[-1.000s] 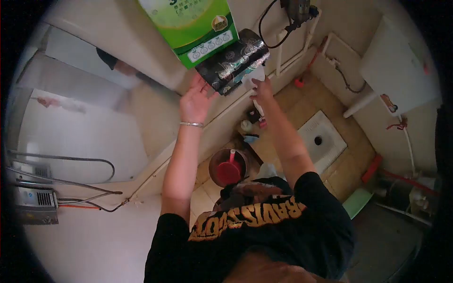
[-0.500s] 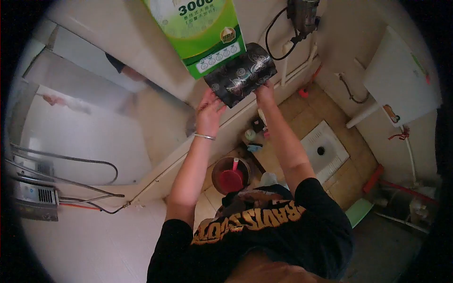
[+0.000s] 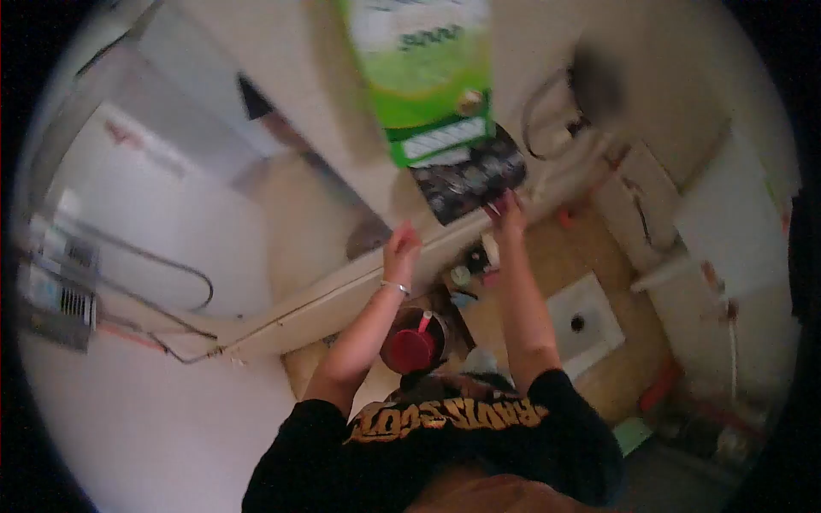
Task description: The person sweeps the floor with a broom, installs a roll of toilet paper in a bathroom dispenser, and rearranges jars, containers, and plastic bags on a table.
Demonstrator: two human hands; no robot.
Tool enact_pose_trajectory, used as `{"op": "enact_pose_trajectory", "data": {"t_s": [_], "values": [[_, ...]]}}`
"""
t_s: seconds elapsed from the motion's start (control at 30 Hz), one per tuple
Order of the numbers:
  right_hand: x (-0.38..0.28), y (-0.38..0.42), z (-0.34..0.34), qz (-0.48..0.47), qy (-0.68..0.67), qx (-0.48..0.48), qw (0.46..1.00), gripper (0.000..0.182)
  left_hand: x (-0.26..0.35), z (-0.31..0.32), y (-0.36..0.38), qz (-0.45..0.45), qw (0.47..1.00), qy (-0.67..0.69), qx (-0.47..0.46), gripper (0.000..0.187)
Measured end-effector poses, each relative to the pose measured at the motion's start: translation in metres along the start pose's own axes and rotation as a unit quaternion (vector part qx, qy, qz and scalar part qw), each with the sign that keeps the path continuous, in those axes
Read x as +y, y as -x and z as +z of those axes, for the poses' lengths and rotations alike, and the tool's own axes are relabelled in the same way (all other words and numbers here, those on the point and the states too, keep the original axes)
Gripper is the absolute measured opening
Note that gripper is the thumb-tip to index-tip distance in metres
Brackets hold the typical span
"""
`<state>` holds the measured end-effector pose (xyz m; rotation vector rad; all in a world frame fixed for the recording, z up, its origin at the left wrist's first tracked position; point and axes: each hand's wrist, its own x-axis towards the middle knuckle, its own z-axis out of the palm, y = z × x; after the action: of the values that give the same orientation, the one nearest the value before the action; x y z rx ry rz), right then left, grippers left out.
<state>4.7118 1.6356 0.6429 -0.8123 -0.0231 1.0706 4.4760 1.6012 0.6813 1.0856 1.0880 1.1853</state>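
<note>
A black, rounded holder with a pale floral pattern (image 3: 470, 181) is at the wall, directly below a green and white tissue pack (image 3: 428, 85) marked 3000. My right hand (image 3: 508, 212) is at the holder's lower right edge, its fingers closed on it. My left hand (image 3: 402, 248) is apart from the holder, below and to its left. Its fingers look drawn together, but the view is blurred and anything inside them is hidden. A bracelet (image 3: 395, 287) circles my left wrist.
Below my arms, a red dipper (image 3: 410, 349) sits in a round bucket (image 3: 442, 333). A squat toilet (image 3: 590, 321) is in the floor at right. A dark device with a cable (image 3: 594, 81) hangs on the wall. Hoses (image 3: 145, 256) run along the left.
My left hand has come away from the holder and its fingers have drawn together. My right hand stays at the holder. The whole view has shifted, with the pack and holder now farther right.
</note>
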Motion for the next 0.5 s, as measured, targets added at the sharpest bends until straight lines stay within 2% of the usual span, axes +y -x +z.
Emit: {"op": "enact_pose_trajectory", "data": {"t_s": [0.03, 0.07, 0.1, 0.13, 0.17, 0.2, 0.23, 0.3, 0.33, 0.37, 0.4, 0.43, 0.47, 0.5], "values": [[-0.002, 0.000, -0.004, -0.004, 0.011, 0.002, 1.000, 0.032, -0.020, -0.022, 0.002, 0.006, 1.000, -0.006, 0.025, 0.040], [-0.002, -0.008, -0.011, 0.007, 0.028, -0.029, 0.999, 0.043, -0.042, -0.044, 0.008, 0.011, 0.998, -0.011, 0.055, 0.037], [-0.010, 0.004, -0.007, -0.013, 0.041, -0.054, 0.998, 0.043, -0.054, -0.068, 0.024, -0.011, 0.996, -0.057, 0.068, 0.034], [-0.007, -0.002, -0.013, -0.009, 0.041, -0.038, 0.998, 0.042, -0.067, -0.094, 0.044, -0.037, 0.991, -0.101, 0.082, 0.032], [-0.010, -0.001, -0.007, -0.005, 0.053, 0.004, 0.999, 0.039, -0.089, -0.130, 0.066, -0.044, 0.985, -0.160, 0.057, 0.028], [-0.001, -0.019, -0.021, -0.016, 0.070, 0.006, 0.997, 0.036, -0.106, -0.159, 0.087, -0.054, 0.973, -0.220, 0.031, 0.025], [-0.007, -0.013, -0.017, -0.013, 0.072, 0.009, 0.997, 0.036, -0.075, -0.152, 0.122, -0.137, 0.979, -0.129, 0.081, 0.026], [-0.012, -0.014, -0.016, -0.007, 0.117, 0.017, 0.993, 0.039, -0.066, -0.171, 0.184, -0.230, 0.937, -0.224, 0.136, 0.030], [-0.020, 0.009, -0.001, -0.024, 0.131, 0.040, 0.990, 0.045, -0.099, -0.204, 0.216, -0.254, 0.866, -0.406, 0.141, 0.033], [-0.008, -0.019, -0.036, -0.051, 0.175, -0.027, 0.983, 0.057, -0.111, -0.223, 0.249, -0.318, 0.853, -0.374, 0.175, 0.037], [-0.020, 0.004, -0.022, 0.011, 0.189, -0.014, 0.982, 0.058, -0.119, -0.232, 0.275, -0.364, 0.842, -0.333, 0.217, 0.038], [-0.014, 0.000, -0.033, -0.017, 0.160, 0.001, 0.987, 0.040, -0.124, -0.241, 0.300, -0.404, 0.827, -0.290, 0.263, 0.040], [-0.007, 0.008, -0.038, -0.045, 0.179, 0.001, 0.983, 0.040, -0.128, -0.245, 0.326, -0.423, 0.815, -0.241, 0.314, 0.038], [0.007, 0.012, -0.040, -0.066, 0.223, -0.006, 0.973, 0.039, -0.139, -0.254, 0.348, -0.366, 0.848, -0.239, 0.298, 0.034]]}}
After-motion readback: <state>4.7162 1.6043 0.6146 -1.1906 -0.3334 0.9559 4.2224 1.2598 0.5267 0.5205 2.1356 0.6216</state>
